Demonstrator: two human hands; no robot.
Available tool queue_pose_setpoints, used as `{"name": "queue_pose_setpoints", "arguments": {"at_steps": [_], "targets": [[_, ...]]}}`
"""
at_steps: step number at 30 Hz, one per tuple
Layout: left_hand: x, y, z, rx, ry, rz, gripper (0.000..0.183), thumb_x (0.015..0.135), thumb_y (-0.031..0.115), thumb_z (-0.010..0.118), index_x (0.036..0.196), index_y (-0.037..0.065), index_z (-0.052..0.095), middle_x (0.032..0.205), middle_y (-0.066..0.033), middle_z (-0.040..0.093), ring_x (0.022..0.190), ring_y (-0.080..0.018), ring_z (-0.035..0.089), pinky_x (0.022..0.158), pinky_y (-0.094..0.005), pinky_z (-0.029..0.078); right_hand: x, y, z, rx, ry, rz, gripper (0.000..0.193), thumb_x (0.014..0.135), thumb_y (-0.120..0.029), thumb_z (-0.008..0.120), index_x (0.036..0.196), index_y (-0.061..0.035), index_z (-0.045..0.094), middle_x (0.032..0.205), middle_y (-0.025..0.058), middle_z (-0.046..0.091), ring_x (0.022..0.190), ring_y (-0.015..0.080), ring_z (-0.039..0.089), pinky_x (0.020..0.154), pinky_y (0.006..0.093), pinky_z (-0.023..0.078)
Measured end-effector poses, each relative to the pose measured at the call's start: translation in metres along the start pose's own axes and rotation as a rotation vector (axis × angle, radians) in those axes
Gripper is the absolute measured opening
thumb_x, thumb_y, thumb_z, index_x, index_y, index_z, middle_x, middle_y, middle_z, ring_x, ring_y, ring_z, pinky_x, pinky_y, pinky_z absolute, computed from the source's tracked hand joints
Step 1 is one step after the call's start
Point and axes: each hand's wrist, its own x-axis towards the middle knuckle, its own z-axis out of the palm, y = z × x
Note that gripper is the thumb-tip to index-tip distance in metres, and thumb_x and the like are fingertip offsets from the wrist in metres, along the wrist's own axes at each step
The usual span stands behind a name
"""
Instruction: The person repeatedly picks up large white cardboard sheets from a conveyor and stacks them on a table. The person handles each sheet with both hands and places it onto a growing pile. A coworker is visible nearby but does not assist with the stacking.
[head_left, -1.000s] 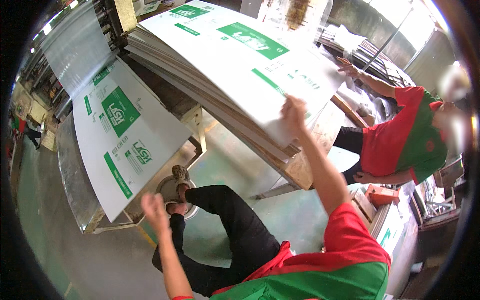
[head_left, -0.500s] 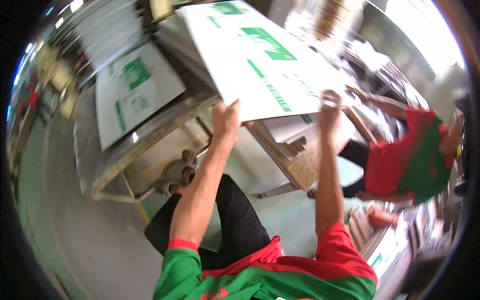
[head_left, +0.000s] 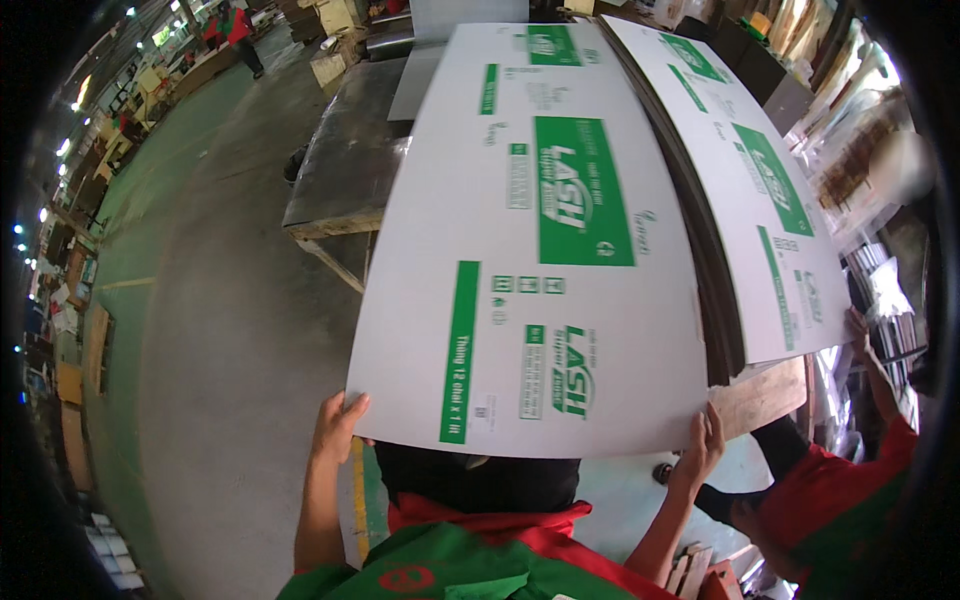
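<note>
A large white cardboard sheet (head_left: 430,210) with green print stretches away from my body. Its near left corner is gripped by my left hand (head_left: 338,425), thumb on top and fingers underneath. At the near right corner my right hand (head_left: 703,445) grips the same sheet, its fingers showing along the edge. To the right lies a stack of similar sheets (head_left: 700,130), dark along its side, with a co-worker's hand (head_left: 858,325) at its near right corner. Beyond the sheet's left side shows a metal-topped table (head_left: 345,150).
A co-worker in a red and green shirt (head_left: 840,500) stands close on my right. A wooden board (head_left: 760,398) shows under the stack's near end. Grey floor (head_left: 230,320) runs along the left. Another person (head_left: 235,35) is far off at upper left.
The held sheet has swung leftward and now lies across most of the middle view, covering the table's printed sheet. Both my hands have come nearer my body, still gripping it.
</note>
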Motion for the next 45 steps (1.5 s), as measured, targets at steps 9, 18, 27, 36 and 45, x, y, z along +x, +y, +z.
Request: {"name": "queue_pose_setpoints", "arguments": {"at_steps": [9,18,27,36,45], "targets": [[-0.040,-0.053,-0.034,0.048,0.298,0.064,0.069,0.095,0.016,0.062,0.156,0.007,0.031,0.092,-0.0076,0.065,0.059,-0.0105,0.057,0.042,-0.0253,0.044,-0.004,0.027,0.050,-0.500,-0.396,0.102,0.044,0.097,-0.014,0.060,0.140,-0.0070,0.058,0.083,0.0050,0.063,0.070,0.0075,0.054,0.065,0.0269,0.049],[-0.048,-0.039,-0.046,0.692,0.071,0.437,0.117,0.070,0.022,0.089,0.158,0.009,0.012,0.125,-0.0164,0.062,0.108,-0.0313,0.064,0.083,-0.0396,0.056,-0.012,0.021,0.036,-0.582,-0.342,-0.004,0.039,0.097,-0.015,0.059,0.135,-0.0033,0.060,0.098,0.0113,0.072,0.089,0.0099,0.058,0.083,0.0276,0.048],[-0.027,0.003,-0.067,0.601,-0.087,0.082,0.131,0.050,0.025,0.099,0.152,0.010,0.017,0.129,-0.0194,0.064,0.121,-0.0339,0.062,0.102,-0.0431,0.050,-0.031,0.011,0.033,-0.528,-0.417,0.156,0.042,0.099,-0.009,0.052,0.139,0.0026,0.055,0.081,-0.0018,0.053,0.064,0.0056,0.038,0.053,0.0246,0.032],[-0.006,0.022,-0.056,0.650,-0.084,-0.078,0.127,0.050,0.020,0.099,0.151,0.014,0.022,0.130,-0.0160,0.063,0.124,-0.0318,0.059,0.104,-0.0446,0.049,-0.016,0.004,0.067,-0.647,-0.367,-0.055,0.037,0.101,-0.010,0.053,0.136,0.0018,0.058,0.115,0.0176,0.070,0.098,0.0155,0.063,0.086,0.0298,0.050],[0.060,0.019,-0.070,0.675,-0.067,0.147,0.135,0.050,0.022,0.100,0.153,0.007,0.014,0.128,-0.0151,0.064,0.122,-0.0297,0.061,0.102,-0.0407,0.050,0.051,0.001,0.131,-0.568,-0.373,-0.058,0.037,0.103,-0.014,0.051,0.136,0.0010,0.058,0.132,0.0192,0.063,0.121,0.0244,0.061,0.104,0.0343,0.045]]}}
